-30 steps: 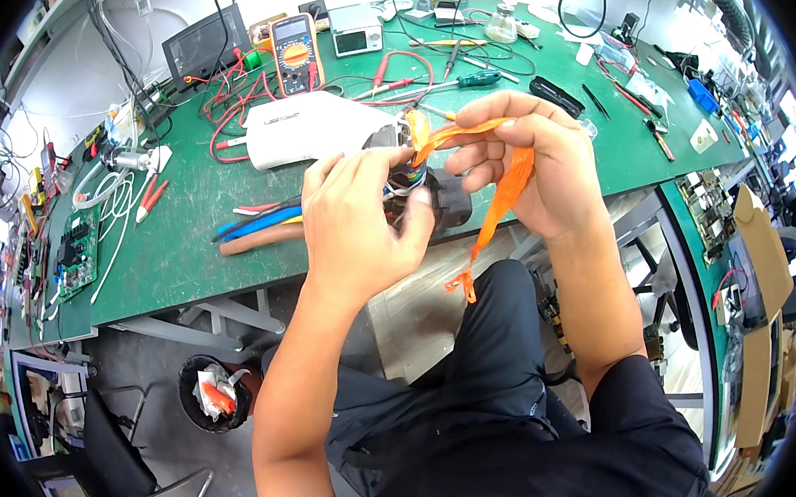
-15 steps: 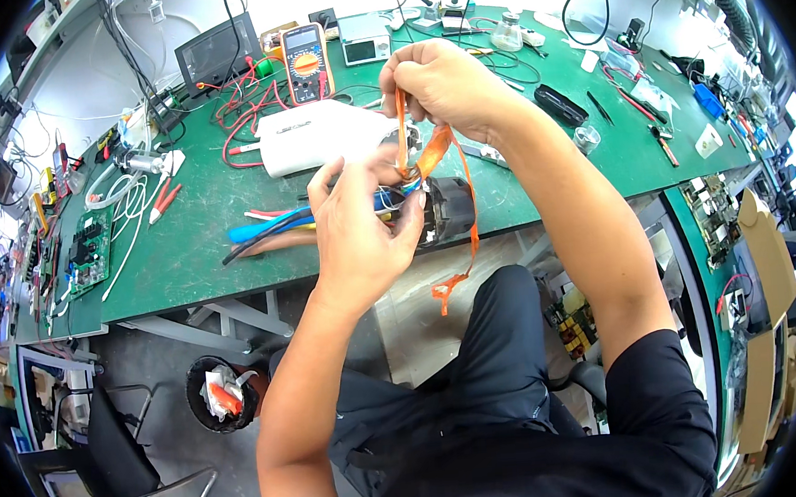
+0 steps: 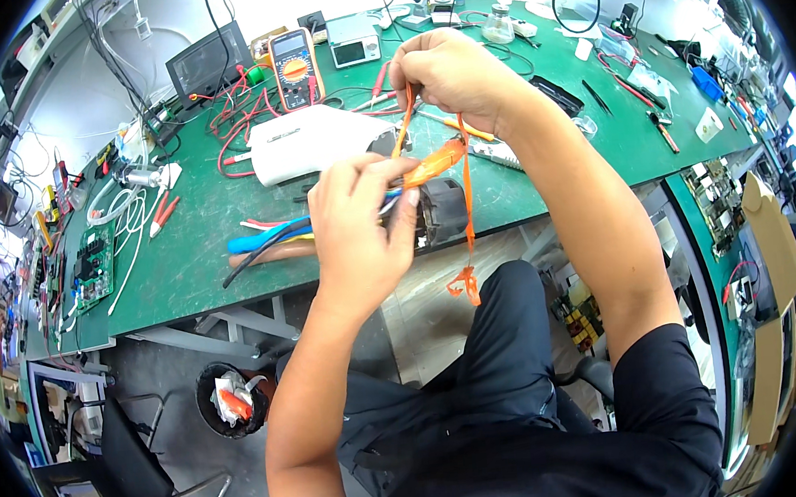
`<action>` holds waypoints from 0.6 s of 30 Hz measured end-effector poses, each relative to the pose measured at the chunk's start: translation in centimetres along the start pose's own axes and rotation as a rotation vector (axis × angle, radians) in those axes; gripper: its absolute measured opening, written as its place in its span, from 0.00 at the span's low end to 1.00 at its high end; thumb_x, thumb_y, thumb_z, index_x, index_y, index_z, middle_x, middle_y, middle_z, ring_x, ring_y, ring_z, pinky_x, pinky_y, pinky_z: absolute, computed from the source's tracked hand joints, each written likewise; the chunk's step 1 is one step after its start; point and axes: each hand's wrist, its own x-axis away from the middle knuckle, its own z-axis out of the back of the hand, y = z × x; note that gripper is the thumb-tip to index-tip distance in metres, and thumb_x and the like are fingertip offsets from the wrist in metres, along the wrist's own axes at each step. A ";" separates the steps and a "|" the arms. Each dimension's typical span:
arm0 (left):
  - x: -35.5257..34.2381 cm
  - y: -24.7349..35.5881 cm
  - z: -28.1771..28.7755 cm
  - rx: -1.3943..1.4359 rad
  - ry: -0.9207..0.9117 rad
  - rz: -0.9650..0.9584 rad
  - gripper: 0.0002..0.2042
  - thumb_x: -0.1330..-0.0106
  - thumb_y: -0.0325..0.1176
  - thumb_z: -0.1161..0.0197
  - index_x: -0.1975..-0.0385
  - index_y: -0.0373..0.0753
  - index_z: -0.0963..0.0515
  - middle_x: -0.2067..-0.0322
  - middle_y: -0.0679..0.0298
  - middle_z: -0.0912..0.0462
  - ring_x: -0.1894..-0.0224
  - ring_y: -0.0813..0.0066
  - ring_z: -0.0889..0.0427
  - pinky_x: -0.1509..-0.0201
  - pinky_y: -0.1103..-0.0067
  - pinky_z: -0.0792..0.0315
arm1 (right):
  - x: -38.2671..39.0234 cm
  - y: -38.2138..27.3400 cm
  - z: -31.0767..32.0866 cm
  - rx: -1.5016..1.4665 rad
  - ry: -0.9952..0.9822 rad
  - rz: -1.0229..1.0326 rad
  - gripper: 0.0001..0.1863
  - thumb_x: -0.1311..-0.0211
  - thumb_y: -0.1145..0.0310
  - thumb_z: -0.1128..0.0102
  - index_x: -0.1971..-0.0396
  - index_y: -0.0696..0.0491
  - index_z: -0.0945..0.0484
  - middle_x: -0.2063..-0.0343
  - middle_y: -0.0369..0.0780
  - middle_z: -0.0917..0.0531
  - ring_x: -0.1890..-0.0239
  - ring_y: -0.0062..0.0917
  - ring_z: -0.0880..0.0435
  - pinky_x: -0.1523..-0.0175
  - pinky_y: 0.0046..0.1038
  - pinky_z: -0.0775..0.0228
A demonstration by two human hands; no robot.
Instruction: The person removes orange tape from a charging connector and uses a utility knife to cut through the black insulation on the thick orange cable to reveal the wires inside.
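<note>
Closed in a pinch, my right hand (image 3: 450, 74) holds up a narrow orange strip (image 3: 406, 123), pulled taut. Below it, the strip meets an orange-wrapped piece (image 3: 436, 165) beside the fingers of my left hand (image 3: 363, 216). My left thumb and fingers close round the wire bundle at the base of that piece. Blue, black, white and red wires (image 3: 264, 239) run out to the left from under this hand. A black ribbed cylinder (image 3: 443, 210), like a motor, lies at the table edge just right of it. A frayed orange tail (image 3: 465, 283) dangles over the edge.
Behind my left hand lies a white housing (image 3: 312, 144). An orange multimeter (image 3: 296, 68) with red leads stands farther back, near a small boxed meter (image 3: 353, 44). Red-handled pliers (image 3: 165, 214) and a green circuit board (image 3: 96, 265) lie left; a waste bin (image 3: 233, 398) stands below.
My right hand has shifted slightly right with the strip. My left fingers have come together at the wrapped piece, and the dangling tail has swung right.
</note>
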 end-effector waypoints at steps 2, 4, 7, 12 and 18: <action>-0.5 -0.2 0.1 0.153 0.067 0.005 0.11 0.41 0.26 0.37 0.58 0.37 0.23 0.59 0.55 0.23 0.55 0.57 0.24 0.50 0.69 0.30 | -0.4 1.3 0.4 0.007 0.025 -0.028 0.08 0.44 0.74 0.51 0.73 0.58 0.23 0.77 0.37 0.21 0.86 0.11 0.39 0.83 0.17 0.52; -0.7 -0.6 0.0 0.227 0.095 0.023 0.10 0.38 0.25 0.39 0.58 0.33 0.26 0.59 0.55 0.23 0.56 0.61 0.23 0.49 0.71 0.30 | -0.3 2.0 0.5 -0.041 0.064 -0.120 0.07 0.43 0.73 0.51 0.73 0.57 0.23 0.79 0.36 0.23 0.87 0.11 0.40 0.84 0.18 0.54; -0.1 -0.6 -0.3 0.508 0.099 0.260 0.10 0.35 0.25 0.40 0.57 0.30 0.30 0.60 0.55 0.23 0.58 0.69 0.23 0.50 0.74 0.29 | 0.5 2.4 0.6 -0.131 0.079 -0.227 0.07 0.44 0.74 0.52 0.74 0.56 0.24 0.81 0.34 0.26 0.88 0.12 0.41 0.85 0.18 0.55; -0.8 -0.3 0.4 0.610 0.077 0.398 0.15 0.34 0.26 0.39 0.51 0.30 0.32 0.62 0.60 0.23 0.60 0.78 0.25 0.55 0.80 0.29 | 3.8 2.1 1.1 -0.199 -0.021 -0.146 0.06 0.47 0.75 0.54 0.77 0.57 0.27 0.83 0.35 0.27 0.90 0.11 0.42 0.86 0.16 0.54; -0.9 -1.7 0.9 0.537 -0.071 0.335 0.18 0.36 0.28 0.35 0.48 0.32 0.30 0.57 0.60 0.23 0.53 0.75 0.24 0.47 0.78 0.29 | 7.4 -0.1 2.6 -0.300 -0.341 0.006 0.20 0.43 0.61 0.45 0.60 0.65 0.22 0.81 0.32 0.30 0.85 0.10 0.38 0.82 0.14 0.50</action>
